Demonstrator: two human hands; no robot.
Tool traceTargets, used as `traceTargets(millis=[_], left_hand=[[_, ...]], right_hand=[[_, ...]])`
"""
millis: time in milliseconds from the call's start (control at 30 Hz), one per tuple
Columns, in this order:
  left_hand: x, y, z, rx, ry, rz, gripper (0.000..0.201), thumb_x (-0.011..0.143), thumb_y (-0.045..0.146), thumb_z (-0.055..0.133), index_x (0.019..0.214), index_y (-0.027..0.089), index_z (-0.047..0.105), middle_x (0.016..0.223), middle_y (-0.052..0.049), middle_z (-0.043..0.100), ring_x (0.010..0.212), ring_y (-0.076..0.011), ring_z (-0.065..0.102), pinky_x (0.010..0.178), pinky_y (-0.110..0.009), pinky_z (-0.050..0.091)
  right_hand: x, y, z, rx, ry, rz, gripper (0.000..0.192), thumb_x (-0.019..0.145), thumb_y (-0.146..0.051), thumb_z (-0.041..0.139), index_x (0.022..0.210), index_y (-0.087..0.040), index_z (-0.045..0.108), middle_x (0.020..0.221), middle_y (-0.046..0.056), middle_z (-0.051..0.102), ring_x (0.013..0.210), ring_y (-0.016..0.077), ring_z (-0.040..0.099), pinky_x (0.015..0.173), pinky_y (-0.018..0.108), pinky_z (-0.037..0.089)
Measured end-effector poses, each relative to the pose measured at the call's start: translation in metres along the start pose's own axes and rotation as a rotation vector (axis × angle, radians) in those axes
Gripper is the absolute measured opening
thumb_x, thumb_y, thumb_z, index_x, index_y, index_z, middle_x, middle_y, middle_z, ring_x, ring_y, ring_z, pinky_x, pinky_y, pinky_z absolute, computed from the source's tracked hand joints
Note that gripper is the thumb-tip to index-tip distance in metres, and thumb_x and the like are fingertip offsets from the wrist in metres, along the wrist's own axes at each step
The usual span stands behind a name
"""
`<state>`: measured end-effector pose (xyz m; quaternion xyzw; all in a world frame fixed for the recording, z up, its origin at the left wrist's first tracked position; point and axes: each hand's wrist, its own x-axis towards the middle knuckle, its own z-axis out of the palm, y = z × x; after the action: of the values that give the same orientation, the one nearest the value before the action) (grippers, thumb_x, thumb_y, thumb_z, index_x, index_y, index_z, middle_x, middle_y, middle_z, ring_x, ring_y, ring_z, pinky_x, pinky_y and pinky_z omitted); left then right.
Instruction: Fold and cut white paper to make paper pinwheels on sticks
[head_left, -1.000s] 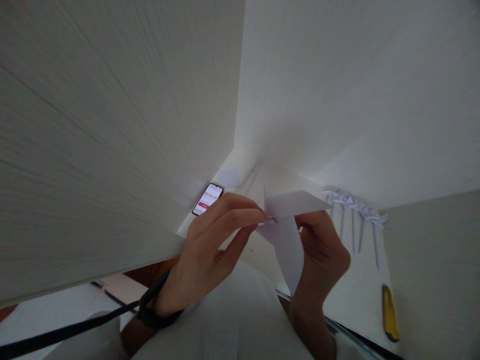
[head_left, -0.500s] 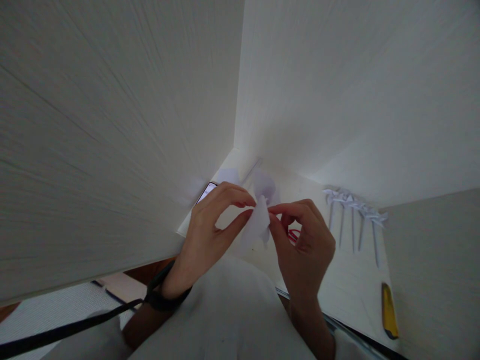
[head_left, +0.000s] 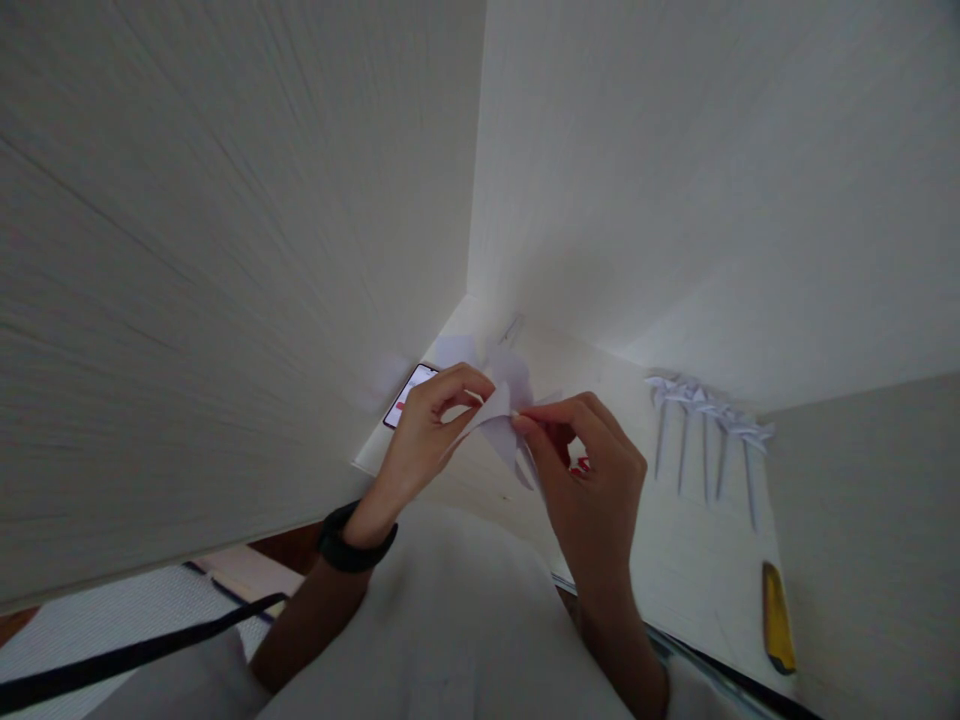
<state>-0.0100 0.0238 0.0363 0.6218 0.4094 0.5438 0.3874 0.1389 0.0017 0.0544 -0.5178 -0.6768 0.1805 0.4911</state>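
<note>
In front of my body, both hands work on a white paper piece (head_left: 493,408) with curved, petal-like flaps. My left hand (head_left: 416,430), a black band at its wrist, pinches the paper's left edge between thumb and fingers. From the other side, the thumb and forefinger of my right hand (head_left: 596,455) are pressed together at the paper's middle. Loose flaps hang below and stand up behind the fingertips. Behind the right hand a bit of a red object (head_left: 581,464) shows, mostly hidden.
A phone (head_left: 405,398) with a lit screen lies beside my left hand. White paper flowers (head_left: 705,402) on thin stems lie in a row at right. Nearer the front right is a yellow-handled cutter (head_left: 778,620). Pale walls (head_left: 360,200) enclose the white tabletop (head_left: 675,560).
The paper has turned, and its flaps now spread wider. My left hand has shifted slightly, uncovering more of the phone. My right hand has moved a little left.
</note>
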Motion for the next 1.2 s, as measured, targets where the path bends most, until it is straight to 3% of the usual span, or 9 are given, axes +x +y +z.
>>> traceTargets(millis=[133, 300, 433, 533, 800, 1000, 1200], left_hand=[[0.001, -0.015, -0.001, -0.034, 0.025, 0.025, 0.022, 0.083, 0.033, 0.065, 0.068, 0.019, 0.058, 0.072, 0.001, 0.056, 0.069, -0.0133, 0.056, 0.061, -0.023, 0.046], [0.0, -0.033, -0.005, -0.071, 0.098, 0.011, 0.016, 0.08, 0.026, 0.068, 0.069, 0.02, 0.059, 0.073, 0.001, 0.058, 0.067, -0.0123, 0.055, 0.056, -0.022, 0.043], [-0.002, -0.052, -0.01, -0.048, 0.165, -0.065, 0.012, 0.078, 0.027, 0.069, 0.072, 0.02, 0.061, 0.074, 0.001, 0.061, 0.069, -0.0141, 0.058, 0.058, -0.023, 0.044], [-0.004, -0.065, -0.011, -0.06, 0.198, -0.087, 0.011, 0.078, 0.03, 0.07, 0.078, 0.02, 0.064, 0.078, 0.0, 0.063, 0.072, -0.0145, 0.058, 0.059, -0.023, 0.044], [-0.003, -0.076, 0.002, -0.136, 0.241, -0.167, 0.019, 0.075, 0.036, 0.071, 0.081, 0.018, 0.065, 0.08, 0.0, 0.062, 0.072, -0.0131, 0.058, 0.061, -0.021, 0.046], [0.001, -0.071, 0.023, -0.153, 0.199, -0.264, 0.015, 0.079, 0.034, 0.064, 0.084, 0.02, 0.065, 0.085, -0.001, 0.065, 0.081, -0.0138, 0.059, 0.071, -0.023, 0.048], [-0.005, -0.087, 0.039, -0.133, -0.081, -0.477, 0.025, 0.069, 0.03, 0.07, 0.09, 0.018, 0.066, 0.091, -0.004, 0.071, 0.079, -0.0177, 0.064, 0.068, -0.027, 0.05]], right_hand=[[-0.001, 0.001, -0.002, 0.064, -0.075, 0.02, 0.008, 0.083, -0.014, 0.067, 0.084, -0.022, 0.069, 0.073, -0.004, 0.061, 0.061, 0.0098, 0.053, 0.056, 0.023, 0.043], [-0.009, 0.016, -0.009, 0.063, -0.069, 0.064, 0.013, 0.089, -0.022, 0.059, 0.097, -0.023, 0.069, 0.082, 0.0, 0.062, 0.072, 0.0132, 0.057, 0.064, 0.026, 0.047], [-0.025, 0.042, -0.01, 0.1, -0.318, 0.17, 0.017, 0.091, -0.026, 0.054, 0.102, -0.021, 0.067, 0.092, 0.003, 0.066, 0.079, 0.0149, 0.062, 0.073, 0.03, 0.05], [-0.039, 0.057, -0.009, 0.181, -0.427, 0.253, 0.024, 0.089, -0.025, 0.056, 0.111, -0.02, 0.063, 0.095, 0.004, 0.069, 0.08, 0.0152, 0.063, 0.076, 0.031, 0.051], [-0.049, 0.06, -0.015, 0.207, -0.622, 0.407, 0.008, 0.083, -0.022, 0.06, 0.082, -0.019, 0.067, 0.067, -0.002, 0.06, 0.061, 0.0113, 0.052, 0.059, 0.024, 0.04], [-0.054, 0.071, -0.013, 0.254, -0.497, 0.49, 0.009, 0.081, -0.026, 0.062, 0.081, -0.019, 0.067, 0.065, -0.003, 0.056, 0.059, 0.0106, 0.048, 0.058, 0.024, 0.037], [-0.053, 0.101, 0.003, 0.323, -0.277, 0.56, 0.011, 0.078, -0.029, 0.062, 0.08, -0.019, 0.066, 0.066, -0.002, 0.059, 0.057, 0.0115, 0.05, 0.056, 0.024, 0.04]])
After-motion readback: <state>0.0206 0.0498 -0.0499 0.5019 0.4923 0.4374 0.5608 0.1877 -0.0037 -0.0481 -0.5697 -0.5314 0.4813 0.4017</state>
